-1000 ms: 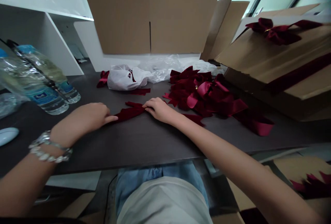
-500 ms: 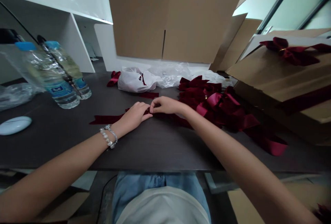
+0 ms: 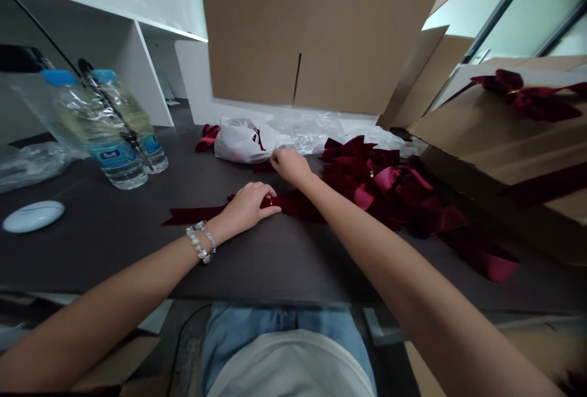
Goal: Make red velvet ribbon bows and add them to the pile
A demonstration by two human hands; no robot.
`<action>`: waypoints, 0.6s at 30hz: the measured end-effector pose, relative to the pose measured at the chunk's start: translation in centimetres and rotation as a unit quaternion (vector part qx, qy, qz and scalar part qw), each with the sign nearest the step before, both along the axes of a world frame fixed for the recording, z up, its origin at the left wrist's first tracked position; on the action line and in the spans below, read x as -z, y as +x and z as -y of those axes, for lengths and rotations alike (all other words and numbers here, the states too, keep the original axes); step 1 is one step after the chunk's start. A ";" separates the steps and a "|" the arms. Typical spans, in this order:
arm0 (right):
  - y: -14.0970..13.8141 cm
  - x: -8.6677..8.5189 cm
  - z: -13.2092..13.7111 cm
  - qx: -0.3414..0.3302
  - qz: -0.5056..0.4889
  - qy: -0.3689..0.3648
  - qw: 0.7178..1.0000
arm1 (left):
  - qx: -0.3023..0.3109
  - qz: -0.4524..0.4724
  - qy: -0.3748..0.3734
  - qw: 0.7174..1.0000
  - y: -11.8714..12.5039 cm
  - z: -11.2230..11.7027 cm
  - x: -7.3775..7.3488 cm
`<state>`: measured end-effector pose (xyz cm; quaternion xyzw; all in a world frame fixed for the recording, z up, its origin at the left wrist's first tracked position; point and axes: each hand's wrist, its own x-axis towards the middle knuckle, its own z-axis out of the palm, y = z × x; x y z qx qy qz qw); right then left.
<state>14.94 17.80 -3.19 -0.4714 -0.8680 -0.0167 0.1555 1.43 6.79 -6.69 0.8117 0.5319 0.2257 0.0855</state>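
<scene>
A dark red velvet ribbon strip (image 3: 195, 214) lies flat on the dark table (image 3: 114, 244). My left hand (image 3: 247, 204), with a bead bracelet at the wrist, rests on the middle of the strip, fingers curled and pressing it down. My right hand (image 3: 290, 164) is farther back, fingers curled down onto a short dark red ribbon piece (image 3: 262, 168) lying in front of a white plastic bag (image 3: 243, 142). Whether it grips that piece I cannot make out. A heap of dark red bows (image 3: 389, 186) lies just right of both hands.
Two water bottles (image 3: 110, 134) stand at the left, with a white mouse (image 3: 33, 216) nearer the front edge. Clear plastic wrap (image 3: 312, 128) lies behind the bag. Cardboard boxes (image 3: 504, 134) with a bow on top crowd the right; a large cardboard panel (image 3: 321, 30) stands behind.
My right hand has left the strip and moved back toward the short ribbon piece by the white bag. My left hand stays pressed on the strip's middle.
</scene>
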 end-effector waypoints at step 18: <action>2.6 0.4 3.2 -0.068 -0.309 -0.126 0.940 | -0.120 0.280 0.024 0.952 0.1 -0.9 0.0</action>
